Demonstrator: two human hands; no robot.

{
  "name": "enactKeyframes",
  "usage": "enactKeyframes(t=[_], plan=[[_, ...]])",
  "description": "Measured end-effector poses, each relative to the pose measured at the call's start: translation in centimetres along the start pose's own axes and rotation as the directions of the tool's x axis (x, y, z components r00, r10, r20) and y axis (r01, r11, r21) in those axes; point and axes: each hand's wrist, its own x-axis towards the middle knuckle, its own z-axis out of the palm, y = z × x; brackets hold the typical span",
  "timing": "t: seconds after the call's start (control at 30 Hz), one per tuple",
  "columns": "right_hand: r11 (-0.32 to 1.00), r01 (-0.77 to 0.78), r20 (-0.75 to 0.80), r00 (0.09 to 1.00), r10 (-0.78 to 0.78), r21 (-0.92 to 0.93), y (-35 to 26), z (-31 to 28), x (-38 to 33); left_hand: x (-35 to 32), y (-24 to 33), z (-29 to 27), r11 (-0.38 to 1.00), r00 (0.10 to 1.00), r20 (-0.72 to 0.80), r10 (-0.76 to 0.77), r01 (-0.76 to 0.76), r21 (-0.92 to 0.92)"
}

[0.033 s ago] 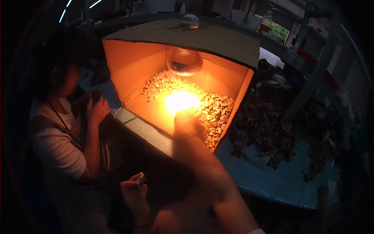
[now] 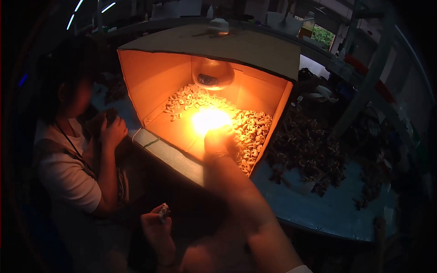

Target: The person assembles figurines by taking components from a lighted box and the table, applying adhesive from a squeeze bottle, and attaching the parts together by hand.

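My right arm reaches into an open-fronted cardboard box [image 2: 159,68] lit by a glowing heat lamp [image 2: 213,75]. Below the lamp is my right hand [image 2: 219,140], beside a pile of small pale ring-like pieces [image 2: 255,132]. Glare swallows its fingers, so whether it holds anything is hidden. Lower down, outside the box, my left hand [image 2: 157,230] pinches a small whitish lumpy piece [image 2: 164,211] between thumb and fingers. More of the pale pieces lie along the back of the box.
To the left sits a co-worker [image 2: 73,168], both hands raised around a dark object [image 2: 111,116]. Heaps of dark, tangled pieces [image 2: 309,154] cover part of the blue tabletop [image 2: 318,218] at the right. A slanted metal post [image 2: 364,86] stands behind them.
The whole view has shifted very slightly. Both hands stay essentially where they were, the left still pinching the whitish piece.
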Motion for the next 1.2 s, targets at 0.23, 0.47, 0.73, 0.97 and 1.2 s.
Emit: enactKeyframes(t=[0.23, 0.47, 0.73, 0.97, 1.2], plan=[[0.957, 0.230, -0.099, 0.972, -0.215, 0.175, 1.6, -1.0, -0.8, -0.2, -1.0, 1.3, 0.997, 0.999, 0.039, -0.015, 0.018, -0.069], [0.185, 0.249, -0.196, 0.944, -0.263, 0.951, 9.1, -15.2, -12.5, -0.5, -0.8, 4.6, 0.954, 0.966, 0.151, -0.209, 0.235, -0.186], [-0.038, 0.054, -0.056, 0.997, -0.046, 0.998, 19.9, -17.0, -17.2, -3.8, -1.4, 12.4, 0.749, 0.647, 0.675, -0.355, 0.628, -0.208], [0.084, 0.110, -0.102, 0.990, -0.097, 0.990, 24.3, -17.2, -18.4, -6.1, -2.8, 15.2, 0.707, 0.496, 0.790, -0.361, 0.698, -0.115], [0.102, 0.189, -0.165, 0.964, -0.211, 0.977, 26.5, -17.2, -18.7, -6.6, -2.9, 16.3, 0.471, 0.390, 0.834, -0.390, 0.863, -0.184]])
